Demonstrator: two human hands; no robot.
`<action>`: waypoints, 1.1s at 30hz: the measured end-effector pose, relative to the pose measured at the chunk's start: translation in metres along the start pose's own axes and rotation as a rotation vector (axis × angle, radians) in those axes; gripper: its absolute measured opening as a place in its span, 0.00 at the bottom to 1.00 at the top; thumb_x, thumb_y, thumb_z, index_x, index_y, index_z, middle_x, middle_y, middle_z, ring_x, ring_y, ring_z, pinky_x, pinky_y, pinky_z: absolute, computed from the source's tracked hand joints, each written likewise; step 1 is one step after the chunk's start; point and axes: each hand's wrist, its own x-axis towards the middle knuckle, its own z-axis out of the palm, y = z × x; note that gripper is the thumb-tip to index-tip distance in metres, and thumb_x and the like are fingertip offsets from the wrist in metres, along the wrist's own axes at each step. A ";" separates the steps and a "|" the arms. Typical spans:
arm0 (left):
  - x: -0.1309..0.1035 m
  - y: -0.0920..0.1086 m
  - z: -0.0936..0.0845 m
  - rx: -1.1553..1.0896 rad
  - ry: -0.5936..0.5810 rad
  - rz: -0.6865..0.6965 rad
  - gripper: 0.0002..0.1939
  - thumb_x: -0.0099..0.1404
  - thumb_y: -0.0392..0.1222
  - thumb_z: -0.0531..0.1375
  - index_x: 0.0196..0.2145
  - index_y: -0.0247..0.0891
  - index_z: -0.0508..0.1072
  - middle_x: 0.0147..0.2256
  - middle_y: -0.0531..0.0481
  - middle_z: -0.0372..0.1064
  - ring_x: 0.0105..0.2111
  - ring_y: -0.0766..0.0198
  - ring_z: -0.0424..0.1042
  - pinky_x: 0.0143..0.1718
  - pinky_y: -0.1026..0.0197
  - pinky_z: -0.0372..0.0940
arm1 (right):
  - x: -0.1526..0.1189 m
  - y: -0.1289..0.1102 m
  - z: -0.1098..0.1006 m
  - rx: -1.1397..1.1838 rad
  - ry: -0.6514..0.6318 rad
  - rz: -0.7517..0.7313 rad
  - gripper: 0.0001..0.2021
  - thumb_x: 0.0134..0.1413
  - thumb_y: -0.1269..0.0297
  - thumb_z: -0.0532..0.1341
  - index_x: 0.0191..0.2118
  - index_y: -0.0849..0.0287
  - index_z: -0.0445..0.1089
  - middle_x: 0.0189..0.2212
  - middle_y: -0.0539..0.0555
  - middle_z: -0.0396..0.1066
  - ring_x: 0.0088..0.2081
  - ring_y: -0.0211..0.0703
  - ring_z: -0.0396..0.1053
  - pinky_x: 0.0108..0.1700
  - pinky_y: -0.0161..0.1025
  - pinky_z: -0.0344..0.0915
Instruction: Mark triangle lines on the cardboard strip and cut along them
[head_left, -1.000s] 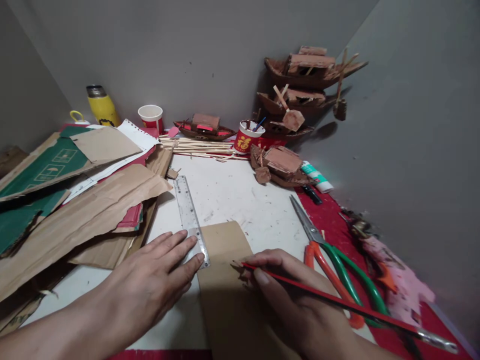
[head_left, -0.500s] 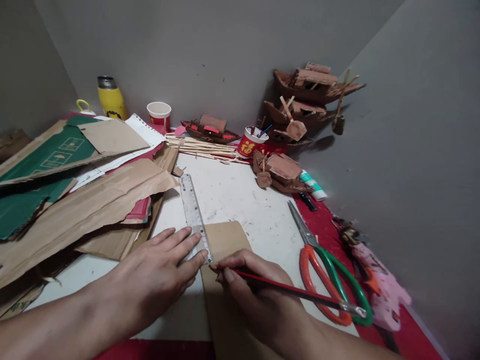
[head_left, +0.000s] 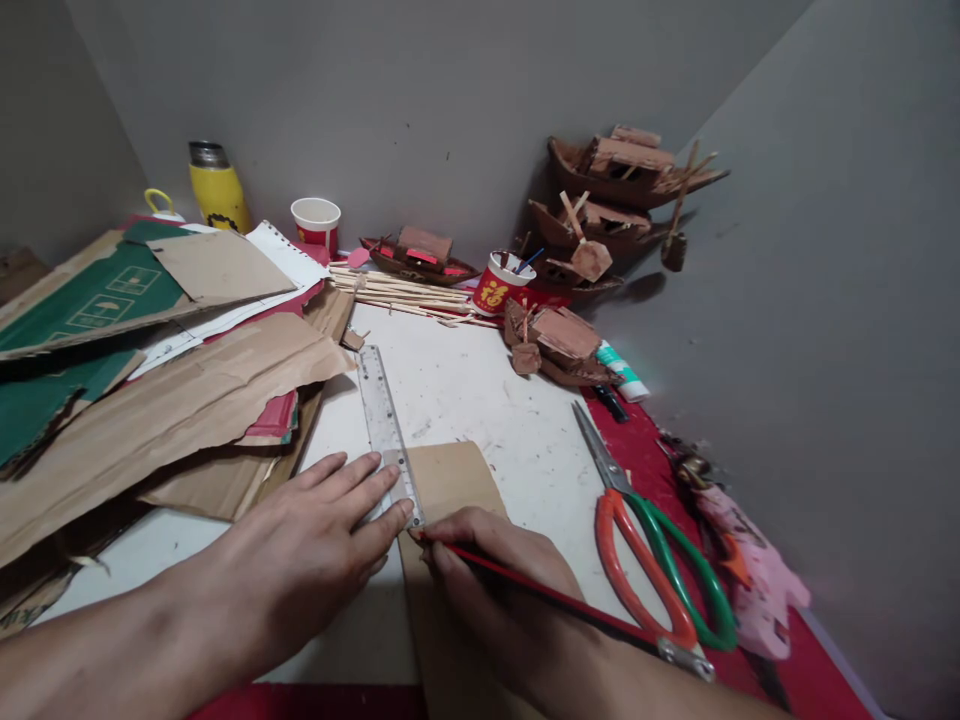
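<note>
My left hand (head_left: 322,535) lies with fingers spread over the lower part of a clear ruler (head_left: 382,405), pressing it down. The ruler slants across the white tabletop, and its near end overlaps the edge of a brown cardboard strip (head_left: 456,482). In my right hand (head_left: 514,590) is a red and black pencil (head_left: 600,615), pinched close to its tip. That tip touches the cardboard or hovers just above it, beside the ruler's near end; which one I cannot tell. My right hand and forearm hide much of the strip.
Scissors (head_left: 637,540) with orange and green handles lie at right. Cardboard scraps (head_left: 180,400) pile up at left. Behind are thin sticks (head_left: 412,292), paper cups (head_left: 504,285) and several brown model boats (head_left: 566,340). A glue stick (head_left: 622,372) and pink glue gun (head_left: 765,590) line the right wall.
The pencil's back end has dipped slightly, and its tip has shifted a little left along the ruler's near end. My left hand stays on the ruler. The whole view has shifted slightly.
</note>
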 end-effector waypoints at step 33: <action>0.001 0.001 -0.001 0.040 -0.013 0.011 0.23 0.66 0.31 0.56 0.58 0.37 0.68 0.60 0.33 0.65 0.59 0.41 0.66 0.56 0.39 0.65 | -0.004 -0.004 -0.002 -0.103 0.056 0.085 0.08 0.62 0.67 0.56 0.34 0.56 0.71 0.23 0.48 0.73 0.22 0.37 0.69 0.26 0.31 0.65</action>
